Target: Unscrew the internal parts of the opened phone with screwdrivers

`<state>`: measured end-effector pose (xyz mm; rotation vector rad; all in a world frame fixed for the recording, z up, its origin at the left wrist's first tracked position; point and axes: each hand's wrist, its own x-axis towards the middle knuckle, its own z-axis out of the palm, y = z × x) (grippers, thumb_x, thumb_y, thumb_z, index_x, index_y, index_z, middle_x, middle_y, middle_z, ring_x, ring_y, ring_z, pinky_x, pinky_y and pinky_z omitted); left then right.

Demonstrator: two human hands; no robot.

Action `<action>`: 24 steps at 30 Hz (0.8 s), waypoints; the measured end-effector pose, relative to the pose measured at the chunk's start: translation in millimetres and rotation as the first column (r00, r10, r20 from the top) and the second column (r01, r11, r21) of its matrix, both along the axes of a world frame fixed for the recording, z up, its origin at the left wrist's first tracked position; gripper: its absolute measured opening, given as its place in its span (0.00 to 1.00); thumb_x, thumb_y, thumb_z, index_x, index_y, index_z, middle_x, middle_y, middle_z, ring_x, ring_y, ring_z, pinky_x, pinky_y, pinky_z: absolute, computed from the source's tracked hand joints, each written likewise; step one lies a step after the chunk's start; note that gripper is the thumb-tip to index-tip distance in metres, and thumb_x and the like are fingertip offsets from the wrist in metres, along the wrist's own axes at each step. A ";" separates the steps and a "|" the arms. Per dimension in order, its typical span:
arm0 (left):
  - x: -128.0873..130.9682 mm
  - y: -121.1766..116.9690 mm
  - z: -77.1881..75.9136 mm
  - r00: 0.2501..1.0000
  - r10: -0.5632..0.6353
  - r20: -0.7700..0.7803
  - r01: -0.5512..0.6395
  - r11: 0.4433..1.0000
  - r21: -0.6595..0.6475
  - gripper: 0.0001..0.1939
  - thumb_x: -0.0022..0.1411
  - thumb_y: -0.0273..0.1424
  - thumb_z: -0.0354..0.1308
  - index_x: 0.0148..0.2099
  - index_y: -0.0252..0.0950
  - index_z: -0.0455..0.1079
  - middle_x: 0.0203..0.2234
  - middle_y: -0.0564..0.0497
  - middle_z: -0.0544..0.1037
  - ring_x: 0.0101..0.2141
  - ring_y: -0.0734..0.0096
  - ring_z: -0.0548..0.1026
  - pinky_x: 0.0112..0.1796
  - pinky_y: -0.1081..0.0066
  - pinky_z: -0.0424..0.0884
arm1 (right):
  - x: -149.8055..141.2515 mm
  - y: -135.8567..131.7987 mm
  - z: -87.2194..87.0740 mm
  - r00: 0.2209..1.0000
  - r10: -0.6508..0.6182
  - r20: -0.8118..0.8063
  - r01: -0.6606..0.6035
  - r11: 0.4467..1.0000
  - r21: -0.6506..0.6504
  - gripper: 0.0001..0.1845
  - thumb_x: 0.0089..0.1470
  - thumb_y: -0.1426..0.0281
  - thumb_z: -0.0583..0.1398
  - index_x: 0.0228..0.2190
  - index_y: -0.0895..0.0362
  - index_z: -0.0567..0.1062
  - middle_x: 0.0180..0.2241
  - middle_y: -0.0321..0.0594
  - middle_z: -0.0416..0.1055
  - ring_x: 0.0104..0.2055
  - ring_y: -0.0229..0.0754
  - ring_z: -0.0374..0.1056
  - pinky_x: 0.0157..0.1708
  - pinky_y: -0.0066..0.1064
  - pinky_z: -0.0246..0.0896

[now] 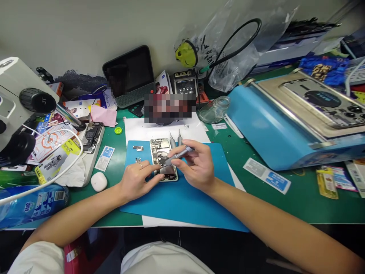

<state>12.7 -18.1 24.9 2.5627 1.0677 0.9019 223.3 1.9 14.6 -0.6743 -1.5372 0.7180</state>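
An opened smartphone (163,148) lies on the blue mat (199,203), its inner parts exposed. My left hand (138,179) reaches over its left edge, thumb and index finger stretched out and apart on the phone. A grey precision screwdriver (179,154) is gripped in my right hand (198,163), slanting down left toward the phone. Its tip comes close to my left index finger; whether they touch I cannot tell. Two more screwdrivers, one of them a slim grey screwdriver (180,139), show just behind my right hand. Left of the phone sit a small metal part (138,148) and several tiny pieces.
A microscope (37,101) stands at the left, near another opened phone (92,137) and a white earbud case (99,182). Behind the mat are a dark-screened device (129,76) and a glass jar (215,110). A blue machine (256,125) occupies the right side.
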 end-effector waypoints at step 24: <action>1.3 2.2 -1.2 1.000 -0.009 -0.012 0.008 1.000 -0.009 0.12 0.74 0.35 0.53 0.42 0.36 0.77 0.24 0.54 0.73 0.24 0.76 0.72 0.28 0.75 0.67 | 2.3 -4.5 -2.6 1.000 0.011 -0.009 -0.012 0.995 -0.103 0.22 0.62 0.65 0.63 0.54 0.46 0.62 0.36 0.35 0.76 0.34 0.40 0.76 0.32 0.35 0.76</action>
